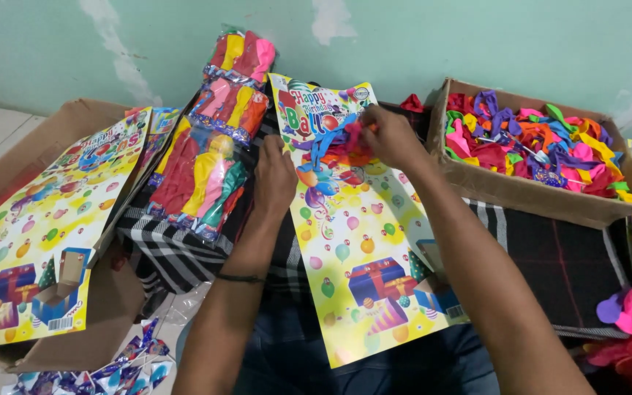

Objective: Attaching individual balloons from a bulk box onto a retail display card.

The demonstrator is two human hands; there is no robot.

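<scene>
The right hand (389,135) pinches a small pink balloon (352,135) against the top of a printed yellow card (363,241) lying across the lap, fingers closed narrowly on it. The left hand (276,179) lies flat at the card's nine o'clock edge, fingers together, gripping nothing and only steadying the sheet. To do this well, I'd judge, the left hand should hold the card firmly while the balloon is seated squarely — a slack sheet would slide on the checked cloth (550,256).

Counted: one card under the hands, another card (45,219) on a flattened carton at nine o'clock, one strip of bagged balloons (213,139) at eleven o'clock, and one cardboard box (521,194) at two o'clock heaped with loose balloons — too many to count.
</scene>
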